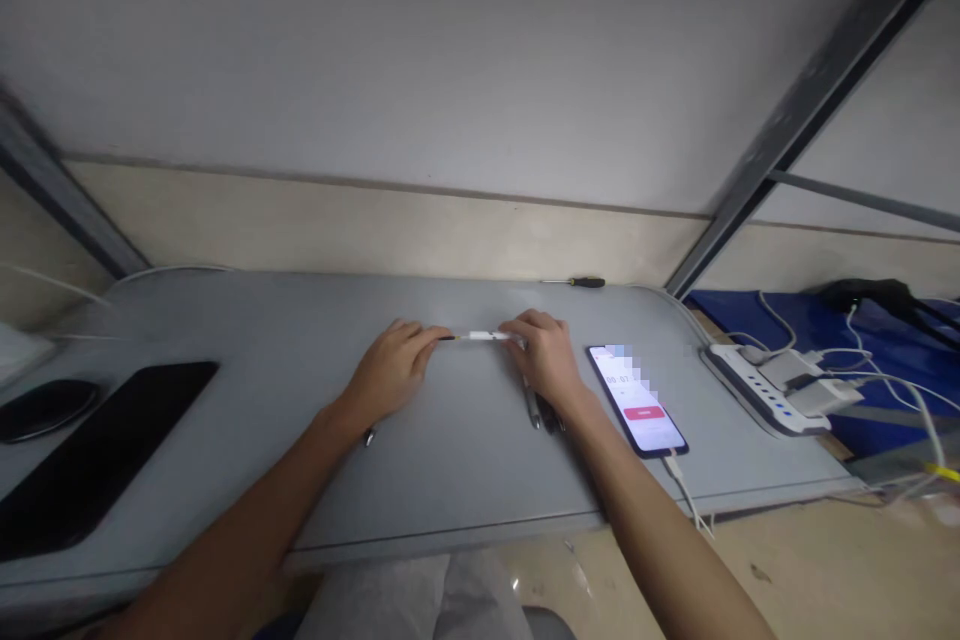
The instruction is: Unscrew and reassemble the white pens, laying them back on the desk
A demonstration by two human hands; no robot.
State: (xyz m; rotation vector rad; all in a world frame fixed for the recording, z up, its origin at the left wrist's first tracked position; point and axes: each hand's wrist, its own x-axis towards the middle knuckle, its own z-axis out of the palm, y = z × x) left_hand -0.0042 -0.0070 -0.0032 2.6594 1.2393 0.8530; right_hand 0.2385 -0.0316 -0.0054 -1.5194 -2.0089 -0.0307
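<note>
Over the middle of the grey table, my left hand [397, 365] is closed, thumb and fingers pinching a thin dark pen refill [448, 338] with a brass-coloured end. In line with it is a white pen barrel [484, 335], whose right end sits in the pinched fingers of my right hand [541, 355]. Whether the refill's tip enters the barrel I cannot tell. Partly hidden under my right wrist lie several pens [533, 410], grey and dark. A small shiny metal-looking piece [370, 436] shows beside my left wrist.
A phone [637, 400] with a lit screen and white cable lies right of my right arm. Beyond it stands a white power strip [757, 390] with plugs. At the back edge rests a screwdriver [586, 282]. A black slab [112, 450] and black oval object [49, 410] are left.
</note>
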